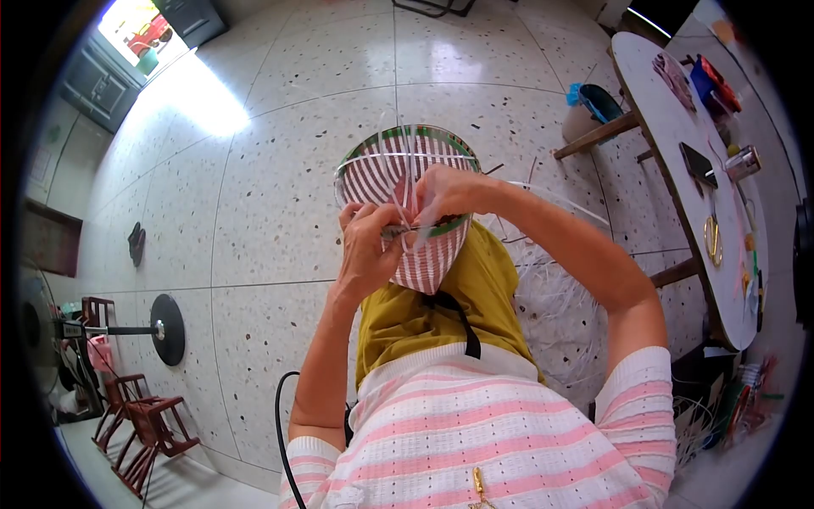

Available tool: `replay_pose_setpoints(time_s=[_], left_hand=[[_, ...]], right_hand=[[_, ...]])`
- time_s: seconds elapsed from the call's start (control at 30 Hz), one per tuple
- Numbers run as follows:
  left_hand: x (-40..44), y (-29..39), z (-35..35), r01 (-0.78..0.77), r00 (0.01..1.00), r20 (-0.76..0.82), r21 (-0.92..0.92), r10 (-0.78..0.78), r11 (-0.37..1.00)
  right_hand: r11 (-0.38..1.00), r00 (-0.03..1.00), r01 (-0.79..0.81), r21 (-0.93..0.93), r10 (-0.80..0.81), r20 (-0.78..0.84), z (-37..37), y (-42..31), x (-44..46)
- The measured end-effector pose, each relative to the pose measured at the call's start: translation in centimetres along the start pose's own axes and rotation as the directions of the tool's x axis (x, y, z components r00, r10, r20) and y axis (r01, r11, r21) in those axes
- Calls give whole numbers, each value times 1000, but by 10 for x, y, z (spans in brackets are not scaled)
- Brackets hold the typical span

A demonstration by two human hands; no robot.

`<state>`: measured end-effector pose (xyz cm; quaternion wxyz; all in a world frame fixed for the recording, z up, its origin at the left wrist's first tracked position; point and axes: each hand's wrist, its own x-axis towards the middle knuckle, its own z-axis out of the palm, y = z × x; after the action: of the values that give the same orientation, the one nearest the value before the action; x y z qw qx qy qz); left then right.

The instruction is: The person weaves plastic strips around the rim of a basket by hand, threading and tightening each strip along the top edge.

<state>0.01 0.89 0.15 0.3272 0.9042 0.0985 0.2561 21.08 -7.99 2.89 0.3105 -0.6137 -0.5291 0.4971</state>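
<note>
A woven basket [424, 263] with red-brown and white stripes and a green rim rests on my lap, its opening tilted up. My left hand [369, 242] is closed on the near rim, thumb outside and fingers over the edge. Beside it, my right hand [445, 188] is closed in a pinch on a thin white plastic strip [409, 157] at the rim. Loose ends of strip stand up above the opening and hang over the near side. Exactly where the strip passes the rim is hidden by my fingers.
White strip scraps [555, 314] lie on the floor to my right. Further right, a white table [649, 76] holds a phone [697, 164], a can [743, 163] and gold-handled scissors [713, 240]. A bin [585, 119] stands by its leg. Small wooden chairs [157, 420] are at lower left.
</note>
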Motion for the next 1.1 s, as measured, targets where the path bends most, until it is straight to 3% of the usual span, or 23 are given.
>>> replay_pose_setpoints(time_s=[0.07,0.17,0.3,0.43,0.5,0.63,0.73,0.8,0.83,0.87,0.9,0.97,1.03,1.1], left_hand=[[1,6,-1,41,999,-27,-64,-43,997],[3,12,-3,68,998,-4,-43,-68,997],[4,14,-1,15,997,-82,36,-12,999],[5,17,-5,40,999,5,-1,-40,999],[5,17,-5,85,996,42,-48,-83,995],[3,7,6,-54,995,-90,-110,44,993],[4,7,3,-54,996,-78,-109,46,993],[4,6,2,-19,999,-49,-103,14,995],[4,6,5,-37,996,-86,-125,27,991],[5,5,5,-57,991,-125,-147,39,987],[7,4,5,-50,991,-130,-147,31,988],[9,3,5,-49,995,-94,-131,37,990],[10,4,9,-32,997,-77,-138,21,990],[11,4,10,-50,993,-110,-139,35,989]], right_hand=[[990,990,-131,56,128,53,-5,-4,-2],[998,999,-44,-40,44,15,1,-3,-3],[974,981,-155,-163,171,91,0,-11,-6],[996,988,-69,-61,77,137,-1,-2,-5],[974,987,-123,-192,140,80,1,-1,-3],[977,996,-48,-206,63,69,2,20,8],[924,975,-103,-367,166,145,-1,-22,-22],[923,987,38,-384,-95,-131,11,-15,-46],[922,988,41,-385,-96,-123,22,-10,-54],[853,869,230,-469,-397,-296,34,-2,-61],[729,635,370,-577,-651,-415,43,1,-68],[719,670,339,-607,-638,-381,54,7,-75],[537,532,278,-797,-777,-337,61,17,-73],[562,502,278,-779,-777,-381,67,20,-69]])
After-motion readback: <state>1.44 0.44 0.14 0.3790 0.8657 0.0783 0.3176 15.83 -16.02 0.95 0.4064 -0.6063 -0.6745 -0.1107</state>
